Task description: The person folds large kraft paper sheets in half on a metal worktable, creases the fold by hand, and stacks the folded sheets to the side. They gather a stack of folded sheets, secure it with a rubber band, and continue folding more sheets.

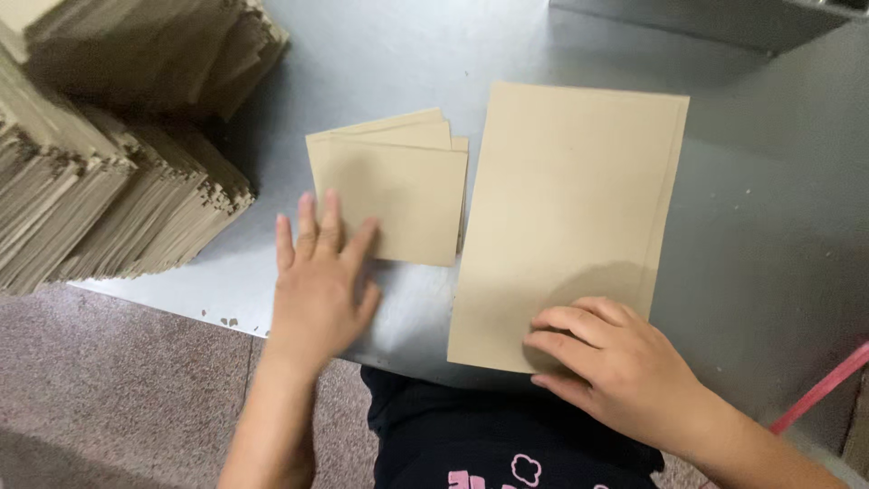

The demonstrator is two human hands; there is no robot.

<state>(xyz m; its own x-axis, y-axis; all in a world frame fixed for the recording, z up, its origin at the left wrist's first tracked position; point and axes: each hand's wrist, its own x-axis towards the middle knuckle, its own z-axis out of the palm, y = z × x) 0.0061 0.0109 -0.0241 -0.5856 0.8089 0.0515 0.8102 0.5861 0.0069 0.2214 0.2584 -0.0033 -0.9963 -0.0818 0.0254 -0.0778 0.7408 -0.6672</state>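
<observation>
Right hand (605, 355) flat on large card sheet (570, 217); card stacks (109, 172) left.

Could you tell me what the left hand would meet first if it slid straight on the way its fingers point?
The left hand already has fingertips on the small stack of brown cardboard sheets; it would slide further over them.

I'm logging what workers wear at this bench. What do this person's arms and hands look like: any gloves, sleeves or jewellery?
Both the left hand and the right hand are bare, with no gloves, rings or wristbands in view. Both forearms are uncovered as far as the picture shows, so no sleeves appear. Fingernails look short and unpainted.
</observation>
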